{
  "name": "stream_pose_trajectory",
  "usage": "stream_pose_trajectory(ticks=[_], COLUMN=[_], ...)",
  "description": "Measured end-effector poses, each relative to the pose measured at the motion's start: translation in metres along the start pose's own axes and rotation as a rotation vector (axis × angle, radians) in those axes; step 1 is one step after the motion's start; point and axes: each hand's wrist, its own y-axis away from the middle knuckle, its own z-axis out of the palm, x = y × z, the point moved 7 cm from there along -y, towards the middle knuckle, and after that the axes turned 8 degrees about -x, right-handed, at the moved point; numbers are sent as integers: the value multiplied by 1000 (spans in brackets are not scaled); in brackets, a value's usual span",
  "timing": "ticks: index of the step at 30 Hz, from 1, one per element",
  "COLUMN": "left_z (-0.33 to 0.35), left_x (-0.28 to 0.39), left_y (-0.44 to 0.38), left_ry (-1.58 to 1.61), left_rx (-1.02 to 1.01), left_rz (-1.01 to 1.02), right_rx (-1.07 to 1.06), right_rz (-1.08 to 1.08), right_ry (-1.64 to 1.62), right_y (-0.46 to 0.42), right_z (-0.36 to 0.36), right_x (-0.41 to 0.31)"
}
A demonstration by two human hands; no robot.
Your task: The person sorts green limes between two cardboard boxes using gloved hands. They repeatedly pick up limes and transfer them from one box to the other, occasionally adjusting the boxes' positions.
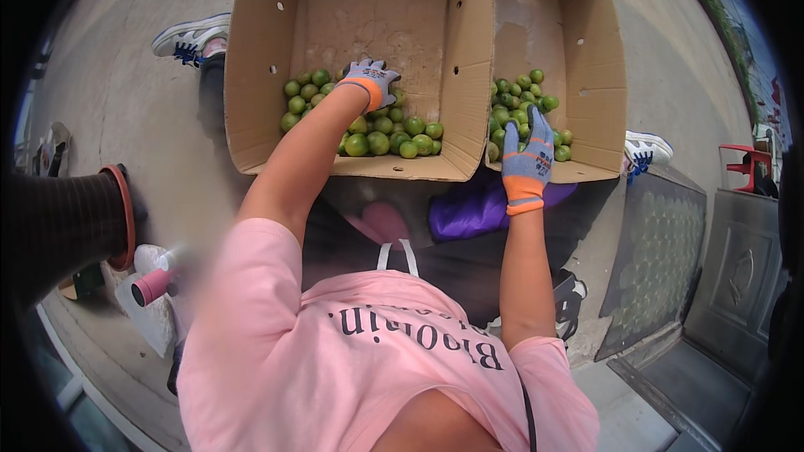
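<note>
Two open cardboard boxes stand side by side before me, the larger one (468, 75) on the left and the narrower one (593, 69) on the right. Green citrus fruits, like limes (378, 142), are gathered at the near end of the left box. More of them (524, 91) lie in the near part of the right box. My left hand (372, 83), in a grey and orange work glove, rests over the left pile with fingers spread. In a matching glove, my right hand (529, 154) reaches over the right box's near edge, fingers extended and apart among the fruits. Both palms are hidden.
Purple shiny fabric (468, 210) lies beneath the boxes' near edges. A shoe shows beside each box, left (191, 37) and right (647, 149). To the left are a dark ribbed pot (69, 220) and a pink bottle (151, 287). Grey panels (659, 251) stand at right.
</note>
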Motion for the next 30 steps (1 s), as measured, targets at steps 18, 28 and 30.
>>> stream_pose_trajectory(ticks=[18,28,30], left_z=[4,-36,-28], left_x=[-26,49,58], left_y=[-4,100,112], left_ry=[397,1219,1215], left_rx=[183,185,184], left_rz=[-70,546,588], right_rx=[-24,-29,-111], right_rz=[22,-400,-516], right_ry=[0,-252,-196], right_y=[2,6,12], right_z=[2,-29,-26], right_x=[1,-73,-107])
